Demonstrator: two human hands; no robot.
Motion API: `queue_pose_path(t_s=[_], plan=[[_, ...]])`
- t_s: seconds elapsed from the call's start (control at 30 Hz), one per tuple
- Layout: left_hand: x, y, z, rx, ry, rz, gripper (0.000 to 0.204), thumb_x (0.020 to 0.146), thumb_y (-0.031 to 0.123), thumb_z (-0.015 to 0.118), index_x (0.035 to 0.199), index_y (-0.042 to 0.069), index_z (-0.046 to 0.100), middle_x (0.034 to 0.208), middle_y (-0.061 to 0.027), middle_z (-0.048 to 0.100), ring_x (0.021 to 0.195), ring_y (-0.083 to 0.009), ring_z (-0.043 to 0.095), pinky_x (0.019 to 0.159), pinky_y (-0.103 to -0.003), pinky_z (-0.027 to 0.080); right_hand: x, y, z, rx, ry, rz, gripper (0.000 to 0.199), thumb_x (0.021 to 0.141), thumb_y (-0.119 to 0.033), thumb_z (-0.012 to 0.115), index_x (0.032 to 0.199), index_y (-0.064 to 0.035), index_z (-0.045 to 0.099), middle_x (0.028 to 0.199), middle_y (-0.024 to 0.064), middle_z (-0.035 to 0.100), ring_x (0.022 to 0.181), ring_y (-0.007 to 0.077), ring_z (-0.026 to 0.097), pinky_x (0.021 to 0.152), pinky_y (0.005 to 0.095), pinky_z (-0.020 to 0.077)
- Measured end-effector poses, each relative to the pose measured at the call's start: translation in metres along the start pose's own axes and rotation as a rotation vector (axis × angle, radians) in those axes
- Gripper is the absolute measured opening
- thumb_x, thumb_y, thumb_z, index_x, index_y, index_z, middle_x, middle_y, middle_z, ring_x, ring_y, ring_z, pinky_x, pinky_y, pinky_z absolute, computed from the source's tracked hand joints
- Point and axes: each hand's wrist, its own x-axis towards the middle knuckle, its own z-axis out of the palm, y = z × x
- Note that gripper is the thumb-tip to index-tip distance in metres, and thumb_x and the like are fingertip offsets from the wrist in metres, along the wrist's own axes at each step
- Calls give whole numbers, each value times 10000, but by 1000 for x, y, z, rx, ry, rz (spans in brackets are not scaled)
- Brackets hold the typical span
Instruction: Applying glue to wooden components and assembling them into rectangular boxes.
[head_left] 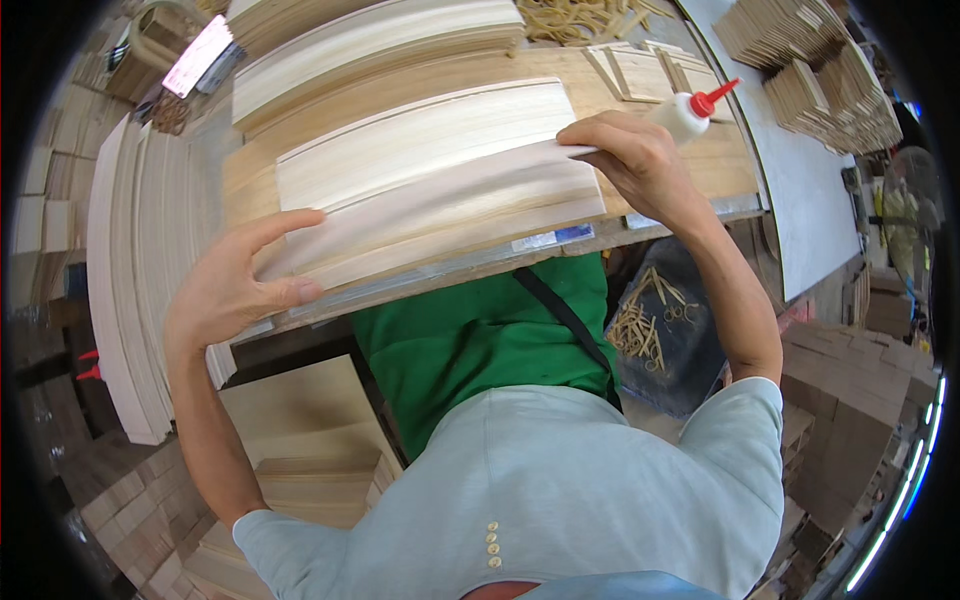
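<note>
A long, thin wooden board [450, 205] lies tilted across the near edge of the workbench, between my two hands. My left hand [225, 275] grips its left end, fingers over the top and thumb at the near side. My right hand [640, 160] pinches the board's far right corner, with the fingertips bent over it. Just behind it sits another pale wooden board [430, 130], partly covered by the held one. Beyond my right hand is a white glue bottle [680, 117] with a red nozzle, its lower part hidden by the hand.
Stacked boards [380, 50] stand at the back of the bench, near small wooden pieces [640, 75] and rubber bands [580, 18]. Long boards [140, 280] stand at the left. A dark bin [690, 355] with more bands sits below right. Panel stacks [830, 90] fill the far right.
</note>
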Motion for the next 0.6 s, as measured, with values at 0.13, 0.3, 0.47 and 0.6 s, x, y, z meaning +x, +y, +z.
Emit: queue_pose_path(t_s=[0.13,0.3,0.47,0.6], plan=[[11,-30,-7,434,221,-33,295,790,79,645,1066,-24,624,1021,-173,649,950,-258,612,858,-344,449,-10,28,5,90,-8,140,155,811,-62,667,947,1,627,865,97,655,799,220,636,682,303,492],[11,-70,3,444,403,-97,214,814,58,629,1011,-23,642,918,-176,656,833,-249,626,755,-344,466,-11,45,21,183,22,216,169,815,-103,665,945,-5,623,806,128,639,736,254,623,652,336,482],[12,-76,6,330,480,-130,216,810,61,636,1011,-20,643,873,-169,655,781,-243,615,731,-320,464,-8,47,17,204,-10,324,159,826,-119,660,928,-6,614,759,123,616,696,223,599,639,337,463],[20,-68,6,411,487,-92,208,803,54,642,997,-20,644,866,-166,652,765,-239,615,719,-319,463,-10,51,15,136,-77,390,158,847,-99,656,974,-15,617,838,66,636,756,137,598,683,277,484]])
